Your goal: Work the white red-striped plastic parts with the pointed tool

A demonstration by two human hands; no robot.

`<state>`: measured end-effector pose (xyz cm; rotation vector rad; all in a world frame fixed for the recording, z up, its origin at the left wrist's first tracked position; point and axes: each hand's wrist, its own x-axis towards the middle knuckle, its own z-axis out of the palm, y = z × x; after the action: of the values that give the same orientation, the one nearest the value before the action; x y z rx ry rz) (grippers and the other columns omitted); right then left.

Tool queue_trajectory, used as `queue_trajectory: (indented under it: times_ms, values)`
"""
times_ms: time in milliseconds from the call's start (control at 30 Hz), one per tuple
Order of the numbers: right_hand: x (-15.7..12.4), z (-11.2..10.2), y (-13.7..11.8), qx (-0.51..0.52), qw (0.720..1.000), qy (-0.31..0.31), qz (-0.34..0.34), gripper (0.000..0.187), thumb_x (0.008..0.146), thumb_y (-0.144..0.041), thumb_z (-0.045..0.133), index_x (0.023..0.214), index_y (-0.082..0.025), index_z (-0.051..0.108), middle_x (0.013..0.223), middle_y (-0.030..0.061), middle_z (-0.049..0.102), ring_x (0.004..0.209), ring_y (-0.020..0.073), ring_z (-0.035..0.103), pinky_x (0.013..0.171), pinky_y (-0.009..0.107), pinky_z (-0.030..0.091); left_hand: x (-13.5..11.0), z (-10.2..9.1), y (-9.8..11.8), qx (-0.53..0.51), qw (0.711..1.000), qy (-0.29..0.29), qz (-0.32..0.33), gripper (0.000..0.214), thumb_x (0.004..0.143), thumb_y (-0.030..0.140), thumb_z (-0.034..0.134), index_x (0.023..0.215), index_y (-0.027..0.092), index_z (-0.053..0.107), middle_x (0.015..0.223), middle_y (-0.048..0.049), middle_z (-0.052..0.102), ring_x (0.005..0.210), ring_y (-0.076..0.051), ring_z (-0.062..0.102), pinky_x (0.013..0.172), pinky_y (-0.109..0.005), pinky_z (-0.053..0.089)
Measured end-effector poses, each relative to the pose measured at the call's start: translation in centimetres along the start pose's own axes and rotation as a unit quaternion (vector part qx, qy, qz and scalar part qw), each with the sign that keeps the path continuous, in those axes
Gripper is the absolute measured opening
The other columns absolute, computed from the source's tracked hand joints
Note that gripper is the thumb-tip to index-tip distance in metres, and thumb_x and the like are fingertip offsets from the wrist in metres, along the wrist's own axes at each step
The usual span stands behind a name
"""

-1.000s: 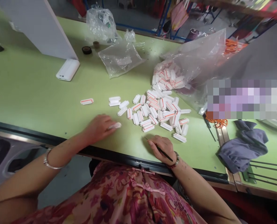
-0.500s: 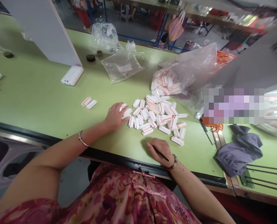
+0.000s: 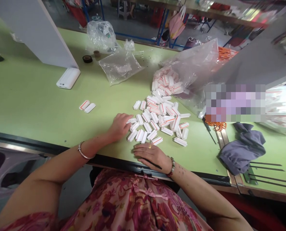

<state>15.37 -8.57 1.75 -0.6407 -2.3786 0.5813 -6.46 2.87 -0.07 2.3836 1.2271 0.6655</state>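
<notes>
Head view — left hand point(image 3: 120, 126), fingers bunched, tips at small white oblong plastic piece point(image 3: 132, 121); pinch or mere touch, cannot tell. Right hand point(image 3: 151, 155), fingers together, keeps slim black rod-shaped tool point(image 3: 154, 164) gripped along thumb side. Loose pile of red-striped white plastic pieces point(image 3: 154, 116) just beyond right fingertips — careless sweep could scatter them; hidden tool tip might scratch.

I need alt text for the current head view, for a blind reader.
A person's left hand touches the edge of a pile of small white pieces on a green table; the right hand holds a thin dark tool. Behind the pile, a clear plastic bag contains more such pieces, and two pieces lie away from the pile, at left.
</notes>
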Motion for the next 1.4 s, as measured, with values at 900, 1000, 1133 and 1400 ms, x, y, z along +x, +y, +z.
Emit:
queue_trajectory:
  times_ms: [900,1000,1133,1400]
  values:
    - [-0.9,-1.9,1.7,-0.052,0.938,0.249,0.234,0.023,0.097,-0.027,0.044,0.102,-0.023,0.066,0.093,0.0050,0.072,0.088,0.0175,0.066,0.080,0.033,0.053,-1.5,-0.4,3.9,-0.074,0.979,-0.110,0.153,0.029,0.094,0.019,0.039,0.118,0.014,0.054,0.106,-0.0110,0.058,0.099,-0.022,0.051,0.088,-0.036,0.045]
    - [-1.0,-1.8,1.3,-0.034,0.951,0.251,0.176,0.022,0.097,-0.025,0.044,0.095,-0.022,0.066,0.078,0.0035,0.069,0.074,0.0163,0.064,0.070,0.031,0.052,-2.8,-0.5,4.5,-0.070,0.975,-0.130,0.165,0.023,0.096,0.023,0.041,0.112,0.016,0.056,0.105,-0.0097,0.059,0.098,-0.021,0.050,0.088,-0.036,0.044]
    - [-0.9,-1.3,0.8,-0.038,0.967,0.218,0.127,0.016,0.094,-0.020,0.049,0.100,-0.022,0.063,0.077,0.0033,0.068,0.067,0.0144,0.062,0.062,0.027,0.051,-3.9,-0.2,4.5,0.022,0.977,-0.114,0.177,0.025,0.093,0.034,0.053,0.107,0.014,0.059,0.101,-0.0110,0.059,0.093,-0.024,0.048,0.085,-0.038,0.042]
    - [-0.8,-1.1,0.2,-0.068,0.982,0.159,0.070,0.016,0.091,-0.015,0.055,0.105,-0.019,0.061,0.085,0.0074,0.071,0.076,0.0149,0.067,0.067,0.026,0.055,-3.1,0.3,3.7,0.025,0.986,-0.076,0.144,0.027,0.097,0.033,0.045,0.092,0.015,0.065,0.091,-0.0078,0.056,0.087,-0.020,0.048,0.082,-0.034,0.040]
